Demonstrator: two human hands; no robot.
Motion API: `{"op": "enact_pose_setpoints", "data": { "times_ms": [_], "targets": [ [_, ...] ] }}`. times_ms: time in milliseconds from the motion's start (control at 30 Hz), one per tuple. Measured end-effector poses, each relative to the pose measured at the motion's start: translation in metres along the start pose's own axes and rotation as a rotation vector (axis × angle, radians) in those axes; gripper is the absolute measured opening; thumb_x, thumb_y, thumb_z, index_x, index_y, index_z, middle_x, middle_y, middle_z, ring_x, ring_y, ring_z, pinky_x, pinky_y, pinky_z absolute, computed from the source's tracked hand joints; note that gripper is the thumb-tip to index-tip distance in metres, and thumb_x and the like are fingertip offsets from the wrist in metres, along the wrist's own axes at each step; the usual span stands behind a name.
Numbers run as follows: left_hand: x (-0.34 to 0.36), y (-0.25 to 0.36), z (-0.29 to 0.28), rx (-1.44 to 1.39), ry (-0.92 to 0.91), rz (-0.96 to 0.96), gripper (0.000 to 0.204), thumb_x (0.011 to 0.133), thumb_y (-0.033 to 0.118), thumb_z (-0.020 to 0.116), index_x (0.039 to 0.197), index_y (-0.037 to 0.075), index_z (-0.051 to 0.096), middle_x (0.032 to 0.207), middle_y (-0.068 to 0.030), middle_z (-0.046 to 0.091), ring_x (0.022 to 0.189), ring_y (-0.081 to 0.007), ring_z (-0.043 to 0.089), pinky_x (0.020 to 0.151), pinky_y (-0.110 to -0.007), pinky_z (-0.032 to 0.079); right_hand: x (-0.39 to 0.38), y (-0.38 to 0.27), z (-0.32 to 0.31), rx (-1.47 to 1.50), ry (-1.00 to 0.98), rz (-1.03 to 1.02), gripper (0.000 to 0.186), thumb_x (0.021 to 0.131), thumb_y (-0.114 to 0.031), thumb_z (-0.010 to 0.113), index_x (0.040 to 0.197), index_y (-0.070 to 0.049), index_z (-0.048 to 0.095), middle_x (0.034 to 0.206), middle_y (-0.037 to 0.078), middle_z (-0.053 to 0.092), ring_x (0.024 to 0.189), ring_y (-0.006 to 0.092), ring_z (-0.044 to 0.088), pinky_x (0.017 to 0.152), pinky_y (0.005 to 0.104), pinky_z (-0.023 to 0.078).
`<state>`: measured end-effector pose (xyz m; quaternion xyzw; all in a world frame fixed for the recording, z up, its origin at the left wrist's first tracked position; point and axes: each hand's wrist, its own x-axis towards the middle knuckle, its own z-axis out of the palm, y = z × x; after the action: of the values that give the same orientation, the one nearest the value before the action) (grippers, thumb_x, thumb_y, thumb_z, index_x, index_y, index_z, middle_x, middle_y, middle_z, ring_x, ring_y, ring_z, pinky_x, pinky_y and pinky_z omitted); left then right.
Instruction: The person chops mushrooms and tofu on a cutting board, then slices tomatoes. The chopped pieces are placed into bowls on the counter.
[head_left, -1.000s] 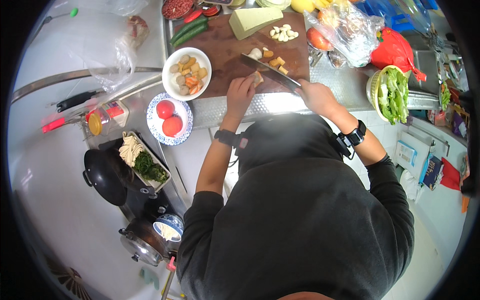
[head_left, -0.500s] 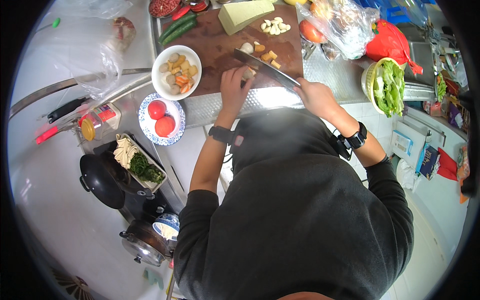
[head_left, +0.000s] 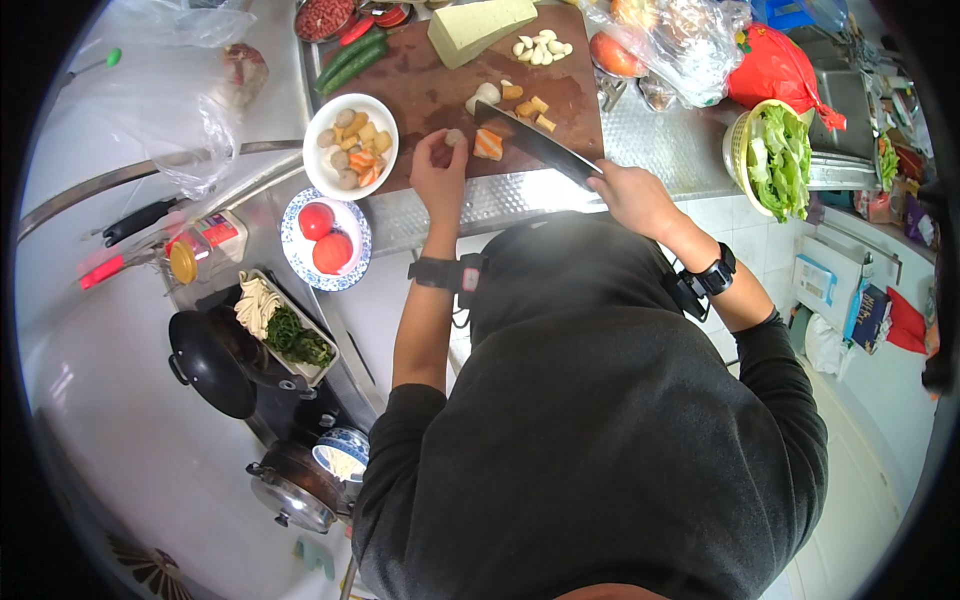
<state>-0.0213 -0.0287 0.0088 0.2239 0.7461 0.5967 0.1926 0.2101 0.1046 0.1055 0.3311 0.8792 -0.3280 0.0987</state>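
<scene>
My left hand (head_left: 437, 170) pinches a small greyish ball (head_left: 454, 137), perhaps a meatball, over the near left part of the brown cutting board (head_left: 420, 75). My right hand (head_left: 635, 200) grips the handle of a kitchen knife (head_left: 540, 145), its dark blade slanting to the far left across the board. Beside the blade lies an orange-and-white striped piece (head_left: 488, 145). Just beyond the blade's tip are pale round pieces (head_left: 484, 97) and tan chunks (head_left: 540, 104). A white bowl (head_left: 313, 150) with cut pieces and balls stands left of my left hand.
A pale green block (head_left: 475, 30), garlic cloves (head_left: 543, 47) and cucumbers (head_left: 350, 62) lie on the board's far side. Tomatoes sit on a blue-patterned plate (head_left: 290, 235) at left. Lettuce fills a yellow basket (head_left: 738, 160) at right, near a red bag (head_left: 772, 75).
My left hand has moved left, away from the knife, with the greyish ball between its fingers. The striped piece now shows on the board. The knife has barely shifted.
</scene>
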Motion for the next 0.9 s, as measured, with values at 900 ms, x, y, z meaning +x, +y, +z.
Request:
{"op": "enact_pose_setpoints", "data": {
  "times_ms": [900],
  "targets": [
    [0.008, -0.021, -0.021, 0.585, 0.018, 0.368, 0.037, 0.081, 0.015, 0.072, 0.115, 0.007, 0.061, 0.121, -0.0164, 0.054, 0.112, -0.0365, 0.05, 0.097, -0.045, 0.04, -0.003, -0.007, -0.007, -0.082, -0.02, -0.008, 0.022, 0.095, -0.027, 0.052, 0.103, -0.007, 0.057, 0.075, 0.022, 0.063, 0.075, 0.0429, 0.061, 0.067, 0.0508, 0.048]
  ]
}}
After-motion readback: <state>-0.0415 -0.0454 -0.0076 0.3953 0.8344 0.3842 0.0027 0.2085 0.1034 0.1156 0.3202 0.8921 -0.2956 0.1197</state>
